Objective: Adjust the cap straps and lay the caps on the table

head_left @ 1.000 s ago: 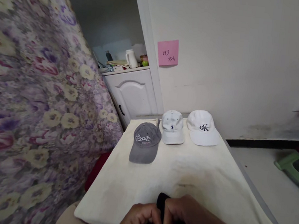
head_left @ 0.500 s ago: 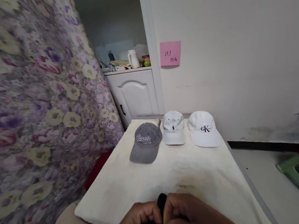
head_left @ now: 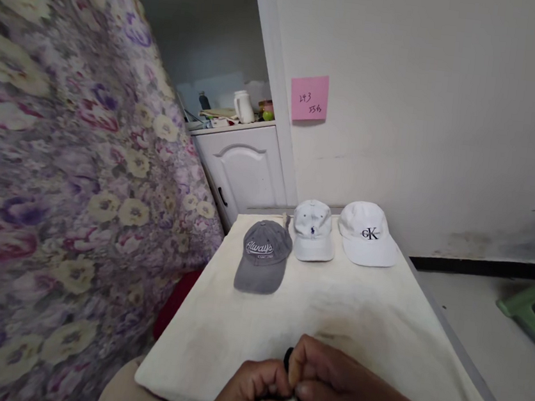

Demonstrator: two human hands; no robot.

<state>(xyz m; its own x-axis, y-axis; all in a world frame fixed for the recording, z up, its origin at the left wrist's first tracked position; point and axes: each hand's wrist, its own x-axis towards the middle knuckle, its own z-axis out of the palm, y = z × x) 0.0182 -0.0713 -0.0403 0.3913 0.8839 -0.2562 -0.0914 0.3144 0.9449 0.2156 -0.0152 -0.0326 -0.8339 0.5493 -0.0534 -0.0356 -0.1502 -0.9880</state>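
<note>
Both my hands meet at the bottom edge of the view, over the near end of a cream cloth-covered table (head_left: 251, 347). My left hand (head_left: 252, 395) curls around a small black object (head_left: 288, 359) with a silvery end. My right hand (head_left: 346, 396) closes over the same object from the right, thumb and fingers pinched on it. At the far end of the table lie three caps in a row: a grey cap (head_left: 264, 255) with white lettering, a pale blue cap (head_left: 313, 229) and a white cap (head_left: 368, 232) with a black logo.
A floral purple curtain (head_left: 58, 170) hangs along the left. Behind the table stand a white cabinet (head_left: 242, 169) with a jug and clutter on top, and a white wall with a pink note (head_left: 309, 98). A green stool (head_left: 532, 314) sits on the floor at right.
My hands have shifted slightly on the black object, the right fingers covering more of it. The view has drifted a little, moving everything slightly right.
</note>
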